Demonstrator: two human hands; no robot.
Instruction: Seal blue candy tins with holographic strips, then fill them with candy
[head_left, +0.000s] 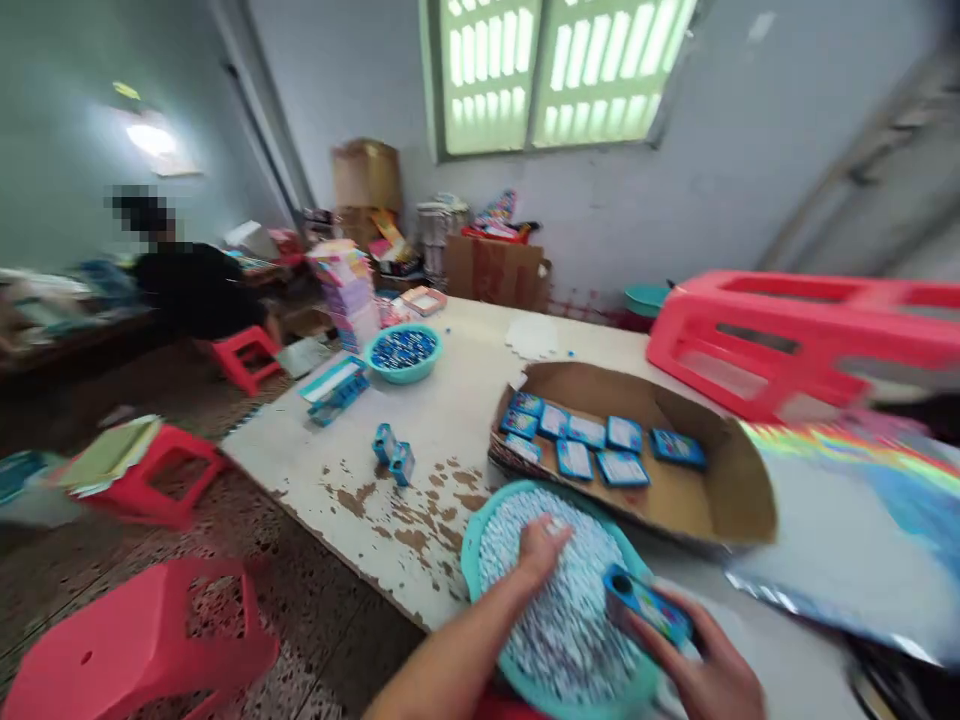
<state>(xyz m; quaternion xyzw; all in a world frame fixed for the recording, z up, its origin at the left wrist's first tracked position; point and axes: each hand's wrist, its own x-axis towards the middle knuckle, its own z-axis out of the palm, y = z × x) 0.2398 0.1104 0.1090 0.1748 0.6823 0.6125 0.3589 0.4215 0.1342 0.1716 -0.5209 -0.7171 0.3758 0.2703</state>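
A turquoise basin full of small white pieces stands at the table's near edge. My left hand is down among these pieces, its fingers curled, with a bit of white showing at the fingertips. Over the basin's right side, my right hand grips a small blue printed box with a dark round spot on its end. Behind the basin, a cut-down cardboard tray holds several similar blue boxes. Two more blue boxes stand upright on the table to the left.
Farther back on the white table are a second turquoise basin of blue pieces and a flat blue-white carton. Red stools stand at left; another red stool lies at right beside silvery sheeting. A person in black sits far left.
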